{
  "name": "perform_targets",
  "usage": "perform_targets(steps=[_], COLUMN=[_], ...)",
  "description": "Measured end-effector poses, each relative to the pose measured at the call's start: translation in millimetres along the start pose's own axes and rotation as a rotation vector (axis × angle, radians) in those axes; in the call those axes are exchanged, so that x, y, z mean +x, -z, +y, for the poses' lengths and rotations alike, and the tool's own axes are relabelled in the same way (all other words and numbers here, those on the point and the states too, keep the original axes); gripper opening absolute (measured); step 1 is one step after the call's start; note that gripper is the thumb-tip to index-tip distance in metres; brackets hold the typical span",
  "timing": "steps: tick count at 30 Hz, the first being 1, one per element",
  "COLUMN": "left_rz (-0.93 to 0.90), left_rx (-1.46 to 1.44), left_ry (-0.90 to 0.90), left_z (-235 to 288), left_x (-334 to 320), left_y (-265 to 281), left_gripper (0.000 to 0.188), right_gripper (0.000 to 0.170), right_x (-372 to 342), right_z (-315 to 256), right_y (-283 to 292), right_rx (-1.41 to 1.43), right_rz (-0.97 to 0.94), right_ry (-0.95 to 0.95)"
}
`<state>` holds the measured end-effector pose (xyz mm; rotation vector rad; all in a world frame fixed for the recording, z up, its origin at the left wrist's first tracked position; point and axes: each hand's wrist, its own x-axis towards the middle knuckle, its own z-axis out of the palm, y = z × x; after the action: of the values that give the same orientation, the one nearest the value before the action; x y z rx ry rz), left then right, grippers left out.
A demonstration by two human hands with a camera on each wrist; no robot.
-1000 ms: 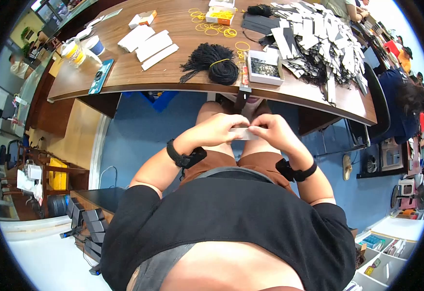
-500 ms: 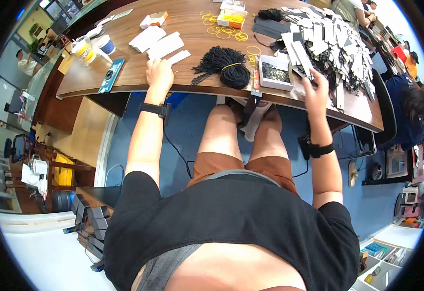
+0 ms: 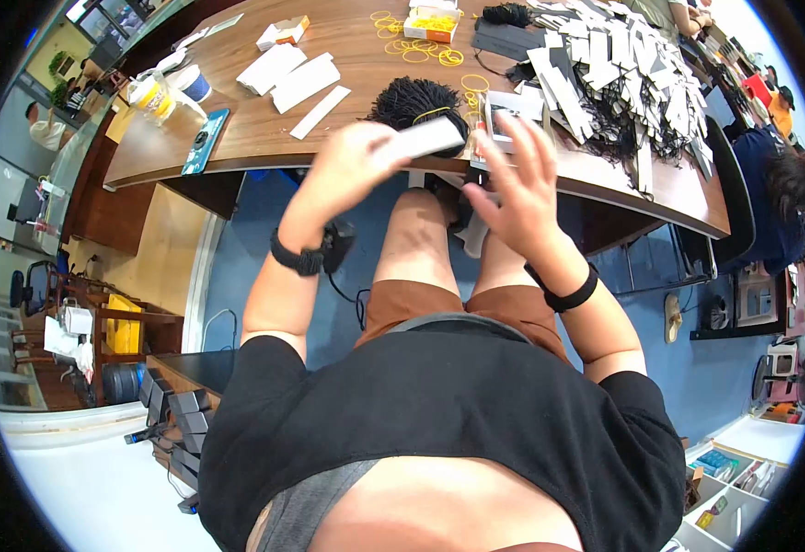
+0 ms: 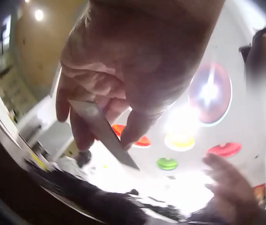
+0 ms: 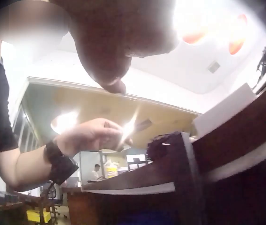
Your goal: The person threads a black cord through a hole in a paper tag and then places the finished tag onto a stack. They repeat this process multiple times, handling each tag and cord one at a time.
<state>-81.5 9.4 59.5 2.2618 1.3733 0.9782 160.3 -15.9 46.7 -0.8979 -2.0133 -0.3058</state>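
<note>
In the head view my left hand (image 3: 352, 170) pinches a white card strip (image 3: 425, 138) in front of the table edge, between thumb and fingers. The left wrist view shows the same strip seen edge-on, slanting down from the fingers. Facing it, my right hand (image 3: 520, 189) has its fingers spread and holds nothing. Behind the hands lies a bundle of black cords (image 3: 416, 101) tied with a yellow band. The right hand partly covers a white box (image 3: 504, 103). Three groups of white card strips (image 3: 306, 83) lie on the table at left.
A big heap of white and black tags with black strings (image 3: 623, 92) covers the table's right side. Yellow rubber bands (image 3: 435, 55) lie near their box (image 3: 432, 25). A phone (image 3: 206, 143) and cups (image 3: 152, 95) stand at left. Below the table edge are the knees.
Both hands were together over the lap, then apart: left at the white strips, right at the tag heap. Now the left has brought a strip to the middle, and the right has returned.
</note>
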Motion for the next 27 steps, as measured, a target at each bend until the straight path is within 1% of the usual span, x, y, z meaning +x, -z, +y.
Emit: perform_targets(steps=[2,3,4,6,7,9,10,11,12,14,15,17,18,19,20,22,25,26,27], left_rz=[-0.335,-0.437,-0.425,-0.264,-0.203,-0.164,-0.145,-0.227,-0.217,-0.212,-0.187,-0.132,-0.118,-0.103,-0.089,-0.057,0.016,0.044,0.006], left_rx=[-0.467,-0.548,-0.609,-0.987,-1.245,-1.254,-1.260,-1.222,-1.147,-1.096,-1.001,-0.813,-0.774,-0.735,-0.697,-0.766,-0.796,-0.795,-0.726], left_ry=[0.144,0.250,0.242,0.304,0.453,0.434,0.427,0.553,0.465,0.585,0.548,0.471,0.449,0.428,0.409,0.380,0.318,0.298,0.311], left_z=[22.0,28.3,23.3,1.7,-7.0,-10.7,-11.9,-17.4,-20.6,-8.5,-9.2,-15.5,-14.7,-13.0,-11.5,-16.2,-13.8,-11.4,-2.8], left_x=[-11.4,-15.0,-17.6,-21.0,-23.3,-28.3,-30.7,-31.1,-31.7,-28.1,-25.8,-20.7,-20.3,-21.4,-23.3,-33.5,-36.9,-37.1,-32.0], left_y=[-13.0,-17.4,-22.5,-35.1,-43.4,-68.9,-84.3,-98.4,-120.8,-138.1,-145.8,-158.5,-158.4,-158.2,-158.5,-166.4,-168.4,-167.0,-153.0], left_gripper=[0.021,0.018,0.019,0.024,0.031,0.034,0.036,0.038,0.035,0.026,0.023,0.019,0.018,0.018,0.018,0.019,0.019,0.019,0.019], right_gripper=[0.047,0.031,0.018,0.013,0.014,0.019,0.021,0.023,0.025,0.026,0.027,0.028,0.029,0.031,0.032,0.032,0.033,0.033,0.033], right_x=[-1.6,-19.3,-26.7,-54.9,-68.9,-93.5,-101.4,-107.8,-112.5,-116.5,-119.5,-130.7,-133.1,-134.9,-136.6,-138.9,-139.1,-137.1,-129.8], right_z=[-8.4,0.4,-3.2,-1.1,5.6,21.9,26.4,29.5,30.2,25.6,23.1,24.4,24.9,25.7,27.6,33.6,34.6,35.0,34.4], right_y=[-6.3,-19.0,-17.4,-29.5,-36.4,-47.2,-51.0,-54.5,-57.2,-60.2,-61.3,-69.6,-72.5,-73.2,-73.3,-73.3,-71.7,-71.3,-67.8], right_rx=[-0.006,0.074,0.113,0.332,0.557,1.005,1.083,1.162,1.242,1.337,1.384,1.367,1.359,1.342,1.319,1.272,1.241,1.228,1.214], right_rz=[-0.140,-0.193,-0.259,-0.316,-0.370,-0.465,-0.466,-0.467,-0.465,-0.462,-0.457,-0.430,-0.418,-0.442,-0.483,-0.564,-0.587,-0.546,-0.508], right_ry=[0.097,0.101,0.038,-0.329,-0.539,-0.959,-1.016,-1.073,-1.130,-1.300,-1.388,-1.285,-1.233,-1.198,-1.205,-1.213,-1.117,-1.056,-0.998])
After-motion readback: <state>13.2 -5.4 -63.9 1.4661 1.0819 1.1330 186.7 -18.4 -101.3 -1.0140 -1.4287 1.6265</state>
